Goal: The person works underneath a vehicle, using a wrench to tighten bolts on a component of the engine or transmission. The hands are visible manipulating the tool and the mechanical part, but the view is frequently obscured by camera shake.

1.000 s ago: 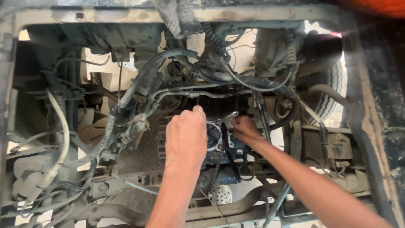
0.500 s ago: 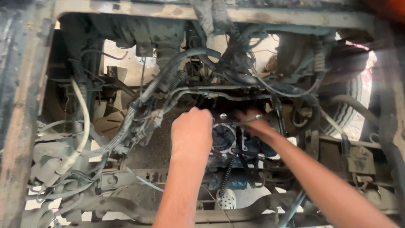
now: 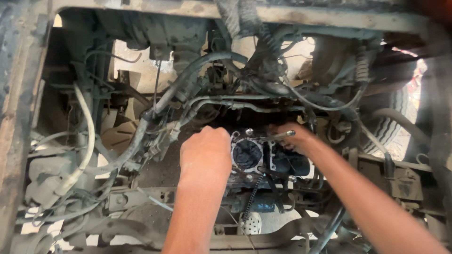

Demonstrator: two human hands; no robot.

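The left hand (image 3: 205, 153) reaches forward on a bare, straight forearm, back of the hand up, fingers curled down and hidden. The right hand (image 3: 291, 138) comes in from the lower right on an outstretched arm, its fingers closed, knuckles turned toward the left hand.

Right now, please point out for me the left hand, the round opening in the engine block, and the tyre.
left hand (image 3: 206, 151): head view, on the back of the hand.
round opening (image 3: 247, 154): head view, on its dark middle.
tyre (image 3: 388, 124): head view, on the ribbed tread at right.
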